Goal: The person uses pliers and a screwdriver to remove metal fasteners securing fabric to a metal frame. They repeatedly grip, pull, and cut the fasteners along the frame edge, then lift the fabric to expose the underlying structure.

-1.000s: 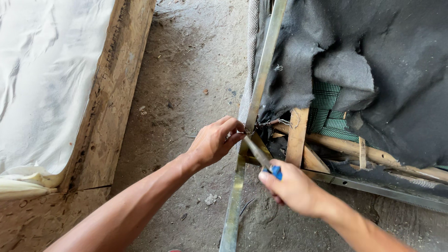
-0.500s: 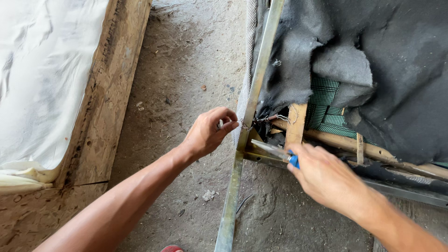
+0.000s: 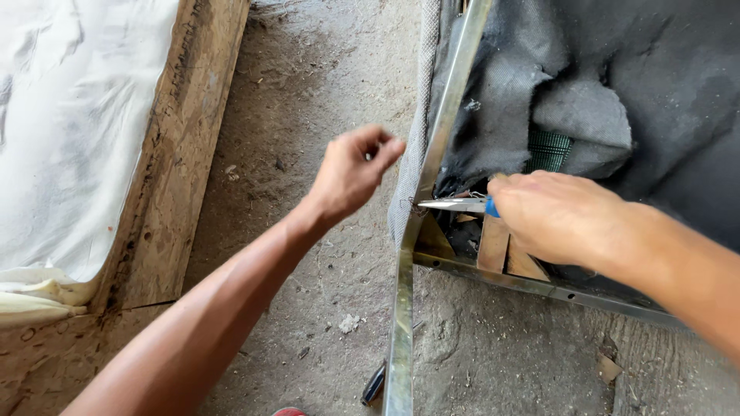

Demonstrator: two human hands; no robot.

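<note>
The right hand (image 3: 563, 219) grips blue-handled pliers (image 3: 459, 205), tips at the metal frame (image 3: 405, 262) corner under torn black fabric (image 3: 617, 62), seemingly pulling fasteners, while the left hand (image 3: 351, 173) hovers loosely curled, empty, beside the frame's left.

a rough upholstery or furniture-repair workshop, by the look of it. the floor (image 3: 324, 92) is bare, dusty concrete strewn with grit, chips and scraps. a stripped furniture frame (image 3: 443, 131) of metal rails lies on it, its torn black fabric (image 3: 663, 85) pulled back to show wooden slats (image 3: 493, 243) and green webbing (image 3: 549, 150). beside it sits a worn wooden frame (image 3: 181, 154) covered in white cloth (image 3: 69, 131). pliers (image 3: 455, 205) are in use at the frame's corner.
</note>
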